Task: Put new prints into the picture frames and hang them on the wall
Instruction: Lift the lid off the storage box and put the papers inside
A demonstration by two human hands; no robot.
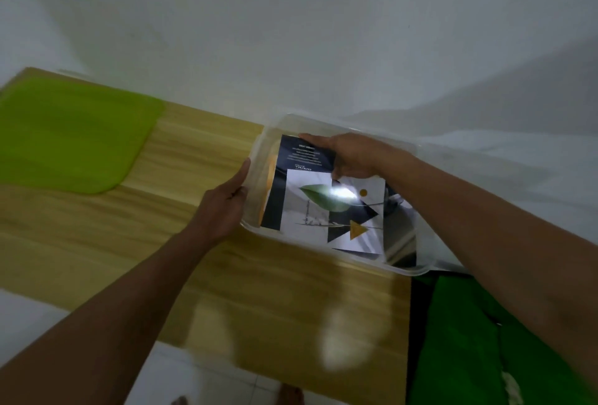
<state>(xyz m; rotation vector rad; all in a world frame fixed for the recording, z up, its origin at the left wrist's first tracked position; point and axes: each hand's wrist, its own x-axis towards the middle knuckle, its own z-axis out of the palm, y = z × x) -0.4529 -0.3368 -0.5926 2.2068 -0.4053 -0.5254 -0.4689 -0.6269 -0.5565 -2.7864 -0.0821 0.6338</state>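
**Two hands at the clear box of prints**

I am watching from far away through the head camera. The picture is a bit blurry.

Far over at nine o'clock in my view, a light green mat (71, 136) lies flat on the wooden table (194, 243). It sits on the table's left end, well apart from everything else.

Next comes the left hand (223, 207). It is at nine o'clock of the clear box (417, 270) and grips the box's left wall. The thumb is stretched out straight along the wall, and the other fingers are curled in at the side.

The clear box stands on the right end of the table, and part of it hangs past the table's edge. The prints are inside it. A dark sheet (301, 155) with small white writing lies toward twelve o'clock in the box. On top of it, toward six o'clock, lies a white print (310, 210) with a green leaf and dark and gold triangles. A bright spot of light shines on the leaf.

The right hand (352, 155) reaches into the box from three o'clock. Its fingers lie out straight across the top edge of the dark sheet, and the thumb points down onto the white print. I cannot tell if it is pinching the paper or only touching it.

At five o'clock in my view, just past the table's right end, a dark green cloth (469, 340) shows below the box.
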